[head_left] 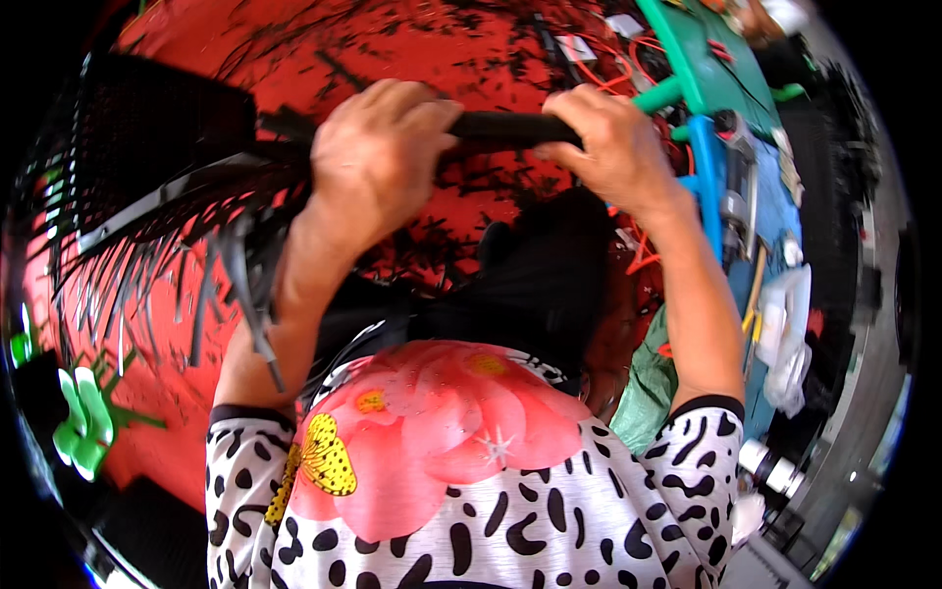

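Both hands held a black bundle of thin plastic strips [196, 245] above the red floor [412, 49]. The left hand [378, 157] was clenched around its bound neck; the right hand [608, 147] was closed on the black rod-like end [510, 128].

Workshop: scrap-strewn floor [324, 49], cluttered bench [775, 196]

Both arms reach forward, left hand [378, 147] and right hand [608, 142] clenched, knuckles up.
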The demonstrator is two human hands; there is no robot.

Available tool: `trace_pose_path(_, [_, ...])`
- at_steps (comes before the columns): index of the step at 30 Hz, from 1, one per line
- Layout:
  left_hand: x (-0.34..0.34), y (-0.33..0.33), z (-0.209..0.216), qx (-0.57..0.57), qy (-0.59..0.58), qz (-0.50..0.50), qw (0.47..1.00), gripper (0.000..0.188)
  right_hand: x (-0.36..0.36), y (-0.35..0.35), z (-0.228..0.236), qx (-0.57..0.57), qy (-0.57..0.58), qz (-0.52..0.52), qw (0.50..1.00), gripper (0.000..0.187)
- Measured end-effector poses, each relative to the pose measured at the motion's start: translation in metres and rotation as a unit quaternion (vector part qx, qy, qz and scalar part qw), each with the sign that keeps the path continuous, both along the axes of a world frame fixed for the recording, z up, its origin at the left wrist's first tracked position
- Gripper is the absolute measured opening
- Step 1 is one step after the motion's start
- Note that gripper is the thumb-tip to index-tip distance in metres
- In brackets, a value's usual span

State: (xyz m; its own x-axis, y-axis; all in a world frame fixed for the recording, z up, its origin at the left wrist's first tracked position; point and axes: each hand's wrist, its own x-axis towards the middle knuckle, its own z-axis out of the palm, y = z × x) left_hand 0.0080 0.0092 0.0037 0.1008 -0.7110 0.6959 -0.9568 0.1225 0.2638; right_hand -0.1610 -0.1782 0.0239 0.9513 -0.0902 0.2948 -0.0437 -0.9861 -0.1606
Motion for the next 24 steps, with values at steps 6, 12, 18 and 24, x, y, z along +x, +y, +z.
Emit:
trace_pose_path(6, [0.014,-0.035,0.012,0.042,0.045,0.043,0.997,0.02,0.018,-0.043,0.0,-0.154,-0.075,0.021,0.985,0.03])
trace_pose_path(12, [-0.002,-0.077,0.015,0.028,0.023,0.059,0.998,0.02,-0.014,-0.099,0.001,-0.107,-0.195,-0.045,0.974,0.044])
trace_pose_path(18, [-0.023,-0.053,0.014,0.035,0.051,0.037,0.997,0.021,-0.158,-0.183,0.0,0.008,0.061,-0.551,0.832,0.071])
trace_pose_path(24, [-0.033,-0.039,0.017,0.082,0.077,-0.004,0.994,0.026,-0.206,-0.258,-0.059,0.111,0.219,-0.637,0.731,0.067])
